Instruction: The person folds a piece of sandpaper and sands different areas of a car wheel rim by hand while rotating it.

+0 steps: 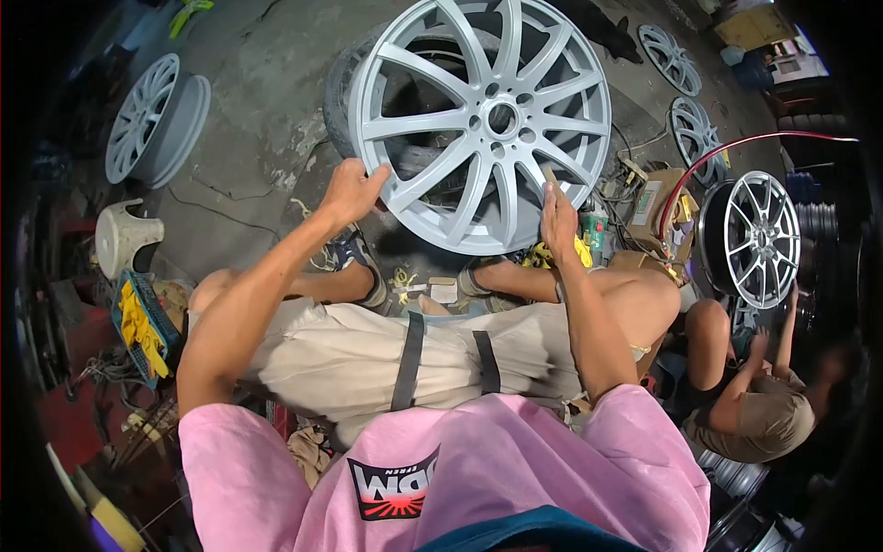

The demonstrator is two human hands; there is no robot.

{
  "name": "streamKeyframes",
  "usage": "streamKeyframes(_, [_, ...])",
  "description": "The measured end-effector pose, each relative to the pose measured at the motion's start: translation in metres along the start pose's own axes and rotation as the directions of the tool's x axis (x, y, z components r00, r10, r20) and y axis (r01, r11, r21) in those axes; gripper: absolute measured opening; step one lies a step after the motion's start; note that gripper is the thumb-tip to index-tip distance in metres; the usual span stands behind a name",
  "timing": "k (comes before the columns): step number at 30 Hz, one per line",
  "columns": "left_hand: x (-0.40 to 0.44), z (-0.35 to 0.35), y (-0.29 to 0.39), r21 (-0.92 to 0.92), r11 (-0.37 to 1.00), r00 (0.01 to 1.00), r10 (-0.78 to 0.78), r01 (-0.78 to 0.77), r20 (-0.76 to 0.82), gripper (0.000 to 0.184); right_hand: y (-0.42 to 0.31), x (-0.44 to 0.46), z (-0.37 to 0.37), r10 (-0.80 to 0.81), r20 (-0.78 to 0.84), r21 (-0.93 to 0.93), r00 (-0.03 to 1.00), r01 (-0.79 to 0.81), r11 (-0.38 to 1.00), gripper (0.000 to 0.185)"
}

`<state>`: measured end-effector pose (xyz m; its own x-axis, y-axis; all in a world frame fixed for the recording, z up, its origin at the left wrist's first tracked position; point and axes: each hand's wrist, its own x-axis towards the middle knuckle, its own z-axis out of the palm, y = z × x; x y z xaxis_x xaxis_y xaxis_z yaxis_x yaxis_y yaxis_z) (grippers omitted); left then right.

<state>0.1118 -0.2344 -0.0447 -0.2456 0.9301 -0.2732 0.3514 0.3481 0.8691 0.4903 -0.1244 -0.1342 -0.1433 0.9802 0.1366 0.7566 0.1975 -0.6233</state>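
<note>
A large silver-grey multi-spoke wheel rim [501, 118] fills the upper middle, face up toward me, over a dark tire [340, 97]. My left hand [354, 191] is at the rim's lower left edge, its fingers wrapped round the lip. At the lower right edge is my right hand [558, 221], holding something small and light-coloured against the rim; what it is I cannot make out clearly. The rim's back side and part of the tire are hidden behind the spokes.
More rims lie at the left [143, 120] and upper right [670, 60]. A white stool [127, 239] and a blue basket with yellow gloves [138, 327] are left. At right, a co-worker [759, 414] handles another rim [762, 239]; a red hose [736, 143] arches above.
</note>
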Motion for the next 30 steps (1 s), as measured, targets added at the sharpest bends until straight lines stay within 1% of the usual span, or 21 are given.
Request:
streamKeyframes(2, [0.006, -0.006, 0.006, 0.034, 0.999, 0.998, -0.041, 0.039, 0.041, 0.043, 0.004, 0.005, -0.006, -0.013, 0.029, 0.025, 0.999, 0.012, 1.000, 0.054])
streamKeyframes(3, [0.016, -0.016, 0.009, 0.198, 0.977, 0.993, -0.093, 0.078, 0.067, 0.043, -0.001, 0.006, -0.010, 0.050, 0.087, 0.023, 0.995, -0.053, 0.998, 0.056])
streamKeyframes(5, [0.055, -0.024, -0.003, 0.344, 0.939, 0.991, 0.070, -0.028, -0.110, 0.045, -0.001, 0.004, -0.008, 0.095, 0.142, 0.082, 0.985, -0.107, 0.991, 0.064])
streamKeyframes(6, [0.078, -0.032, -0.001, 0.472, 0.873, 0.951, 0.239, -0.122, -0.196, 0.037, -0.007, -0.002, -0.011, 0.084, 0.155, 0.078, 0.984, -0.097, 0.992, 0.064])
streamKeyframes(7, [0.091, -0.042, 0.026, 0.399, 0.912, 0.958, 0.190, -0.092, -0.215, 0.037, -0.021, -0.010, -0.017, 0.134, 0.254, 0.132, 0.958, -0.172, 0.976, 0.064])
streamKeyframes(8, [0.100, -0.046, 0.057, 0.410, 0.905, 0.929, 0.246, -0.118, -0.276, 0.042, -0.032, -0.017, -0.019, 0.179, 0.349, 0.179, 0.920, -0.253, 0.951, 0.065])
streamKeyframes(9, [0.118, -0.054, 0.079, 0.498, 0.866, 0.931, 0.219, -0.047, -0.293, 0.043, -0.029, -0.023, -0.008, 0.161, 0.382, 0.263, 0.910, -0.274, 0.925, 0.062])
streamKeyframes(10, [0.132, -0.048, 0.087, 0.475, 0.876, 0.897, 0.275, -0.085, -0.346, 0.045, -0.029, -0.030, 0.007, 0.139, 0.412, 0.349, 0.901, -0.296, 0.889, 0.060])
streamKeyframes(11, [0.146, -0.042, 0.095, 0.455, 0.882, 0.857, 0.326, -0.125, -0.398, 0.048, -0.056, -0.039, 0.007, 0.096, 0.425, 0.534, 0.900, -0.335, 0.776, 0.051])
streamKeyframes(12, [0.158, -0.036, 0.098, 0.446, 0.878, 0.869, 0.349, -0.172, -0.351, 0.048, -0.058, -0.037, 0.003, 0.095, 0.430, 0.533, 0.898, -0.338, 0.775, 0.051])
streamKeyframes(14, [0.165, -0.019, 0.104, 0.491, 0.844, 0.848, 0.411, -0.215, -0.335, 0.047, -0.054, -0.030, -0.012, -0.013, 0.318, 0.211, 0.948, -0.058, 0.976, 0.041])
streamKeyframes(15, [0.164, -0.018, 0.103, 0.484, 0.851, 0.849, 0.400, -0.205, -0.344, 0.047, -0.070, -0.024, -0.031, -0.014, 0.275, 0.124, 0.961, -0.021, 0.992, 0.035])
streamKeyframes(16, [0.163, -0.015, 0.104, 0.490, 0.854, 0.842, 0.390, -0.178, -0.374, 0.042, -0.094, -0.019, -0.048, -0.127, 0.177, 0.024, 0.976, 0.125, 0.992, 0.032])
streamKeyframes(18, [0.158, -0.012, 0.107, 0.485, 0.860, 0.836, 0.377, -0.155, -0.400, 0.037, -0.116, -0.009, -0.056, -0.296, 0.096, 0.012, 0.950, 0.296, 0.955, 0.031])
streamKeyframes(19, [0.153, -0.014, 0.109, 0.457, 0.874, 0.868, 0.350, -0.166, -0.353, 0.040, -0.125, -0.003, -0.055, -0.296, 0.102, 0.007, 0.950, 0.297, 0.955, 0.031])
streamKeyframes(21, [0.146, -0.019, 0.110, 0.434, 0.886, 0.894, 0.321, -0.166, -0.314, 0.043, -0.141, 0.013, -0.042, -0.532, 0.215, 0.008, 0.819, 0.543, 0.839, 0.032])
streamKeyframes(24, [0.141, -0.024, 0.109, 0.447, 0.879, 0.877, 0.338, -0.164, -0.343, 0.038, -0.142, 0.044, -0.017, -0.647, 0.236, -0.112, 0.725, 0.682, 0.723, 0.033])
streamKeyframes(25, [0.140, -0.029, 0.109, 0.421, 0.889, 0.878, 0.337, -0.178, -0.341, 0.039, -0.144, 0.050, -0.010, -0.525, 0.278, -0.147, 0.804, 0.576, 0.804, 0.032])
streamKeyframes(26, [0.139, -0.035, 0.110, 0.395, 0.898, 0.878, 0.339, -0.194, -0.338, 0.041, -0.143, 0.045, -0.003, -0.533, 0.283, -0.145, 0.798, 0.585, 0.798, 0.032])
streamKeyframes(29, [0.131, -0.063, 0.115, 0.385, 0.903, 0.887, 0.325, -0.189, -0.327, 0.046, -0.162, 0.001, 0.000, -0.652, 0.397, 0.076, 0.646, 0.685, 0.724, 0.031])
streamKeyframes(30, [0.127, -0.073, 0.111, 0.405, 0.899, 0.899, 0.308, -0.168, -0.310, 0.048, -0.161, 0.004, 0.000, -0.653, 0.400, 0.079, 0.643, 0.685, 0.724, 0.031])
